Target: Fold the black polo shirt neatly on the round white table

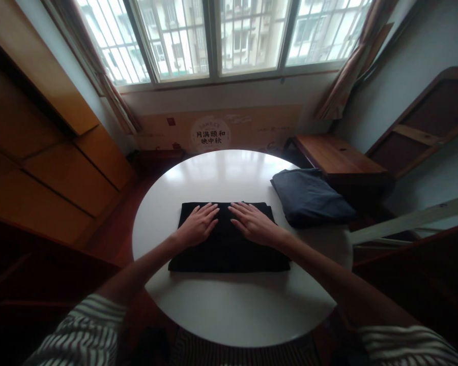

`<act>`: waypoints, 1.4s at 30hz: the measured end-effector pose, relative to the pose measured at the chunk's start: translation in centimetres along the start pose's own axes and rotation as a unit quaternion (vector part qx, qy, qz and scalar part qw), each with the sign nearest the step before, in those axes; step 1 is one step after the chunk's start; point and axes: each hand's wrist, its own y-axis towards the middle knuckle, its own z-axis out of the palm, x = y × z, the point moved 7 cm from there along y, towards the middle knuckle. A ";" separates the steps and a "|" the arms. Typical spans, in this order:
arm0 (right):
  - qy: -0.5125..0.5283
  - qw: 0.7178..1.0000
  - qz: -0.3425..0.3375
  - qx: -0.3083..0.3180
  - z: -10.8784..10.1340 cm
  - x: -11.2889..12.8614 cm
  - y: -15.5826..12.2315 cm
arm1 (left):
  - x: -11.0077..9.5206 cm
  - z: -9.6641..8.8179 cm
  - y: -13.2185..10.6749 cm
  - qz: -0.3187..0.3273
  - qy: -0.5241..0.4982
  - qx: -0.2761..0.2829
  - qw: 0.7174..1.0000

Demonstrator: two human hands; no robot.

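Observation:
A black folded garment [229, 256] lies as a flat rectangle on the white oval table [236, 310]. My left hand [199, 224] rests palm down on its left half, with the fingers stretched toward the centre. Mirroring it, my right hand [254, 223] lies flat on the right half. A gap of black cloth shows between the two sets of fingertips. What kind of garment it is, I cannot tell. Neither hand grips anything.
A dark blue-grey folded garment [309, 197] lies at the table's right, its corner over the edge. Behind it stands a wooden desk [339, 155]. Wooden cabinets [61, 173] line the left side. Barred windows [213, 40] are at the back.

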 end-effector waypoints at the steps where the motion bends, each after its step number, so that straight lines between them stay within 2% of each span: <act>1: -0.024 0.999 0.035 0.020 1.3 -0.6 0.5 | 0.6 1.1 0.8 -0.019 0.019 0.017 1.000; 3: -0.059 0.992 0.096 0.048 3.3 -2.3 0.3 | 2.3 2.6 1.2 -0.058 0.049 0.031 0.997; 5: -0.080 0.986 0.140 0.054 4.2 -4.0 -0.9 | 4.2 3.2 0.4 -0.091 0.059 0.024 0.994; 8: -0.101 0.978 0.176 0.051 4.1 -5.7 -2.5 | 6.8 3.0 -1.4 -0.138 0.048 0.013 0.989; 11: -0.116 0.976 0.181 0.039 2.8 -5.2 -2.6 | 8.0 2.5 -2.1 -0.156 0.039 0.025 0.987; 13: -0.109 0.982 0.153 0.007 1.6 -3.1 -2.1 | 8.1 2.1 -1.6 -0.157 0.044 0.043 0.986; 15: -0.067 0.996 0.067 -0.005 1.1 0.6 -1.6 | 7.7 1.6 -0.5 -0.151 0.050 0.053 0.986; 18: 0.024 0.993 -0.105 0.050 2.5 6.9 -2.3 | 6.5 1.6 1.8 -0.113 0.036 0.062 0.991; 20: 0.064 0.981 -0.162 0.081 3.9 9.8 -3.8 | 5.9 2.2 2.9 -0.088 0.022 0.084 0.992; 23: 0.104 0.974 -0.178 0.094 5.3 11.8 -6.4 | 5.9 3.5 3.7 -0.082 0.013 0.114 0.990; 25: 0.125 0.971 -0.177 0.097 5.3 12.5 -8.0 | 6.1 3.8 3.8 -0.087 0.014 0.113 0.990; 27: 0.139 0.969 -0.177 0.100 4.8 12.9 -9.2 | 5.9 3.4 3.8 -0.088 0.028 0.086 0.992; 29: 0.147 0.967 -0.183 0.103 3.8 13.1 -9.8 | 4.5 2.5 3.5 -0.073 0.051 0.042 0.995; 32: 0.124 0.978 -0.158 0.063 1.9 11.8 -9.6 | 0.6 1.7 2.4 -0.017 0.052 0.008 0.998; 35: 0.036 0.998 -0.055 -0.026 0.1 7.6 -9.5 | -3.7 2.2 0.1 0.040 0.021 0.029 0.999; 37: -0.027 0.998 0.019 -0.059 0.0 4.5 -10.3 | -5.8 2.9 -1.8 0.072 0.007 0.049 0.996; 39: -0.068 0.994 0.058 -0.060 0.7 2.1 -11.8 | -6.9 3.5 -3.6 0.092 0.001 0.058 0.994; 42: -0.083 0.993 0.061 -0.053 2.1 0.5 -14.1 | -7.2 3.8 -5.7 0.103 0.003 0.062 0.993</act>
